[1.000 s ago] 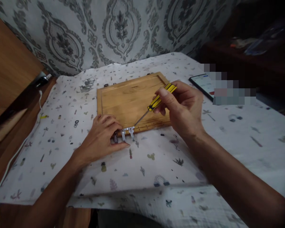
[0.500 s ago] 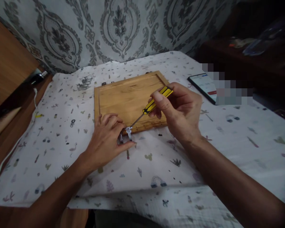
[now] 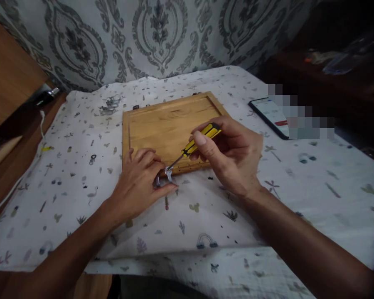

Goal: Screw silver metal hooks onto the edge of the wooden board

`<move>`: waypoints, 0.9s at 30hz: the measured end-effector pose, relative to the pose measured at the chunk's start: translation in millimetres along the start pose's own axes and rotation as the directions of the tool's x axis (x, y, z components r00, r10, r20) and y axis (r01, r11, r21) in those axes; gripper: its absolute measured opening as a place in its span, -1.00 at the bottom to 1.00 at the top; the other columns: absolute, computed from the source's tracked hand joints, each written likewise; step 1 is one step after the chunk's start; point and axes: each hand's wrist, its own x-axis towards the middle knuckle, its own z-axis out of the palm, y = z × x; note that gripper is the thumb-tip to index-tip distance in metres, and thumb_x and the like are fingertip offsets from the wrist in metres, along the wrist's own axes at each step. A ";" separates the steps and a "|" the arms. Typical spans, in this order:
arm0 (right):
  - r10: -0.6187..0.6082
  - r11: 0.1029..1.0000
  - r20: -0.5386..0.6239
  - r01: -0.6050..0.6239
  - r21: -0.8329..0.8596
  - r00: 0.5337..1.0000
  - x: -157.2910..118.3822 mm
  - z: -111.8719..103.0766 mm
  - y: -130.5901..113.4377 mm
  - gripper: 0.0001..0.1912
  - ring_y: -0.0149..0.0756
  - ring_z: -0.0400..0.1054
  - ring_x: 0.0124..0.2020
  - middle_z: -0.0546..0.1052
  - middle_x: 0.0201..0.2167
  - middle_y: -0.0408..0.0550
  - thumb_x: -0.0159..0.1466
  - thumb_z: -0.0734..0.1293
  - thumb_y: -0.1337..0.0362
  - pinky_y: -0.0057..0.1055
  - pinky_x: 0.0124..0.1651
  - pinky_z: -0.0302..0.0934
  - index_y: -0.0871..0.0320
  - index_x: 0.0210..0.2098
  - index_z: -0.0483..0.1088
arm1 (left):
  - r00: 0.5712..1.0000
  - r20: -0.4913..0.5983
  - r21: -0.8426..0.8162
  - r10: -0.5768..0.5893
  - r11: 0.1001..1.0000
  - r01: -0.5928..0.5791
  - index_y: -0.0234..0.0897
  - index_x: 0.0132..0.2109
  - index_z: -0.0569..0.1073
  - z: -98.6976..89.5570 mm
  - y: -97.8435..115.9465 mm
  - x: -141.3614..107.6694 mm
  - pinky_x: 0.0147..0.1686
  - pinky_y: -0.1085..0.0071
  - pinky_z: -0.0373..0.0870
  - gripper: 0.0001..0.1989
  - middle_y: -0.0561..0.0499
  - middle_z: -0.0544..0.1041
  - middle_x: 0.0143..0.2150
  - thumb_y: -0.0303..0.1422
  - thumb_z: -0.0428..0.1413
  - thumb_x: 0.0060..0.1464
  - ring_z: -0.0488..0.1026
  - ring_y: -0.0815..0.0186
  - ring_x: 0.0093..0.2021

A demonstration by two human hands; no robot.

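A flat wooden cabinet door (image 3: 174, 124) with a raised border lies on the patterned cloth. At its near edge sits a silver metal hinge (image 3: 168, 173), its arm sticking out toward me. My left hand (image 3: 141, 172) grips the hinge, fingers resting on the wood and thumb below, and hides its left part. In my right hand (image 3: 230, 153) is a screwdriver (image 3: 201, 139) with a yellow and black handle, pinched between thumb and fingers. Its shaft slants down to the left, and the tip meets the hinge. Several small dark holes show along the near edge of the wood.
Several metal hinges (image 3: 111, 104) lie in a pile at the back left. A phone (image 3: 272, 116) lies to the right, partly blurred out. A white cable (image 3: 11, 191) runs along the left edge of the patterned cloth (image 3: 193, 224). Patterned wallpaper (image 3: 158, 37) stands behind.
My right hand has moved slightly down and left, bringing the screwdriver tip onto the hinge. My left hand keeps its place on the hinge.
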 end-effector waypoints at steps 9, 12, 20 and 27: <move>-0.029 1.000 0.040 0.029 -0.010 0.999 -1.7 0.7 0.7 -0.75 -0.45 0.37 -0.58 0.45 -0.47 -0.22 0.30 0.48 0.07 -0.44 -0.54 0.26 0.04 -0.38 0.44 | 1.000 0.005 -0.005 -0.007 1.000 0.007 -0.19 -0.24 0.56 -0.1 0.9 0.6 0.12 -0.13 0.23 -0.63 -0.08 0.59 -0.13 0.03 0.32 0.11 0.43 -0.10 0.13; -0.062 0.992 0.078 0.069 -0.104 0.995 -0.4 1.4 -3.8 -0.76 -0.41 0.34 -0.53 0.46 -0.44 -0.19 0.30 0.48 0.08 -0.41 -0.49 0.25 0.04 -0.37 0.43 | 1.000 0.004 -0.022 -0.012 1.000 0.012 -0.20 -0.22 0.57 -0.2 1.4 0.9 0.14 -0.15 0.21 -0.63 -0.09 0.59 -0.12 0.01 0.34 0.09 0.44 -0.11 0.13; -0.134 0.943 0.263 0.205 -0.263 0.955 13.1 7.4 -16.9 -0.65 -0.38 0.27 -0.48 0.39 -0.50 -0.19 0.34 0.43 0.02 -0.37 -0.37 0.19 0.07 -0.45 0.36 | 0.999 0.038 -0.034 -0.030 0.999 0.032 -0.15 -0.11 0.58 -0.8 1.0 1.1 0.19 -0.20 0.18 -0.69 -0.10 0.58 -0.02 -0.05 0.32 0.15 0.43 -0.08 0.11; -0.110 0.959 0.292 0.178 -0.219 0.950 17.7 9.6 -16.4 -0.58 -0.41 0.22 -0.49 0.36 -0.51 -0.21 0.29 0.45 -0.07 -0.42 -0.41 0.14 0.09 -0.46 0.34 | 0.997 0.061 -0.038 -0.051 0.998 0.053 -0.20 -0.14 0.60 -3.7 4.0 1.3 0.20 -0.20 0.18 -0.71 -0.10 0.57 -0.03 -0.09 0.33 0.14 0.42 -0.07 0.11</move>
